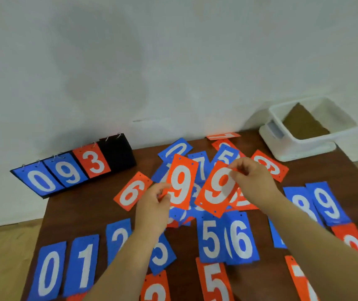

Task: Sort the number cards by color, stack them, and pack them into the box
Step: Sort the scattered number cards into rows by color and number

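- While it hangs over the middle of the dark table (pixel 82 213), the left hand (pixel 152 205) pinches a red 9 card (pixel 181 185) by its lower left edge, thumb and fingertips closed on it.
- The right hand (pixel 252 179) pinches a second red 9 card (pixel 217 190) by its upper right edge. This card tilts to the right and sits just beside the first.
- Under both raised cards lies a mixed pile (pixel 197 164) of red and blue cards (several digits are covered by overlap).
- A red 6 card (pixel 132 191) lies flat just left of the left hand.
- Along the near left edge a blue 0 card (pixel 48 272), a blue 1 card (pixel 82 268) and a blue 2 card (pixel 118 237) lie in a row, the last partly under the left forearm.
- Near the centre a blue 5 card (pixel 210 237) and a blue 6 card (pixel 241 237) overlap, with a red 5 card (pixel 215 281) below them.
- On the right a blue 8 card (pixel 301 203) and a blue 9 card (pixel 327 203) overlap.
- The white box (pixel 293 144) sits open at the far right corner, with a brown sheet (pixel 301 124) leaning inside it.
- A flip scoreboard (pixel 74 168) stands at the far left against the wall, showing a blue 0, a blue 9, a red 3 and a black panel.
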`<state>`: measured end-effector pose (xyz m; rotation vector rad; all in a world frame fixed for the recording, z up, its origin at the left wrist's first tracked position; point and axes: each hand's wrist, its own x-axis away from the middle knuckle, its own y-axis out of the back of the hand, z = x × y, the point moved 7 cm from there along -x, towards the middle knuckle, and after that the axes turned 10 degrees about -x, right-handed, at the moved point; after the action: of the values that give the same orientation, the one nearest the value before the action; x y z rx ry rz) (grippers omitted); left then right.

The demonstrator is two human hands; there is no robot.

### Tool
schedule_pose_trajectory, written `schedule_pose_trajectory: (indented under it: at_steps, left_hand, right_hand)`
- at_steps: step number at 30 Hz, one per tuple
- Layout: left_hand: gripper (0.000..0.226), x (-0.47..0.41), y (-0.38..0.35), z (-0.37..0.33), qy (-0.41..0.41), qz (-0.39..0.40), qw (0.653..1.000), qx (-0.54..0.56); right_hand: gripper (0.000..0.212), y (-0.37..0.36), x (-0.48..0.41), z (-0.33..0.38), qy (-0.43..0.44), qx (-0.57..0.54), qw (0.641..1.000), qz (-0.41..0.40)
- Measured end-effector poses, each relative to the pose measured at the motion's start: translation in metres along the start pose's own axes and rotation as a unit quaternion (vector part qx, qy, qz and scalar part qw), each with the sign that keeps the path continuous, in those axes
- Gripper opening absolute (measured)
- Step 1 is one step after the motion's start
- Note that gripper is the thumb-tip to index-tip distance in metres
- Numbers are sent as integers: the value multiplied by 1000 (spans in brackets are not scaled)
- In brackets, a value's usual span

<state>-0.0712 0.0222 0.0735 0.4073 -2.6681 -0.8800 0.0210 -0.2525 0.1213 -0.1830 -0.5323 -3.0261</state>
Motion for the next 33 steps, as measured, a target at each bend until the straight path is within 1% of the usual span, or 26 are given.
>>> schedule_pose_trajectory:
  at_steps: [4,7,10,14,17,21,25,27,29,30,31,32,33]
  left_hand:
    - [40,25,-71,-42,-49,58,997,22]
    - [37,50,-125,-77,-78,125,989,28]
    - [38,73,-176,-106,-100,169,980,25]
    - [38,99,-235,-134,-106,179,978,4]
    - [39,117,-273,-149,-98,162,982,-26]
    - [34,143,-315,-152,-38,144,988,-40]
    - [32,169,-345,-152,19,125,991,-51]
    - [26,180,-354,-148,49,135,988,-58]
    - [22,187,-360,-148,74,148,984,-59]
    - [22,187,-362,-149,79,147,984,-57]
    - [22,187,-365,-150,82,145,984,-56]
    - [23,187,-368,-154,84,140,985,-54]
    - [24,187,-371,-158,83,135,986,-50]
  right_hand:
    - [18,69,37,-38,-44,20,998,-28]
    - [20,128,65,-70,-83,34,994,-59]
    - [22,193,87,-98,-103,38,989,-95]
    - [19,275,97,-140,-138,86,983,-89]
    - [25,320,91,-177,-156,146,976,-40]
    - [32,341,77,-233,-175,172,968,49]
    - [26,332,59,-276,-130,212,961,121]
    - [22,323,56,-288,-116,234,955,141]
    - [25,323,54,-291,-78,294,945,124]
    - [29,327,53,-287,-55,318,941,99]
    - [31,333,52,-282,-43,315,946,64]
    - [29,338,53,-277,-49,276,959,35]
    - [24,342,55,-273,-67,203,977,20]
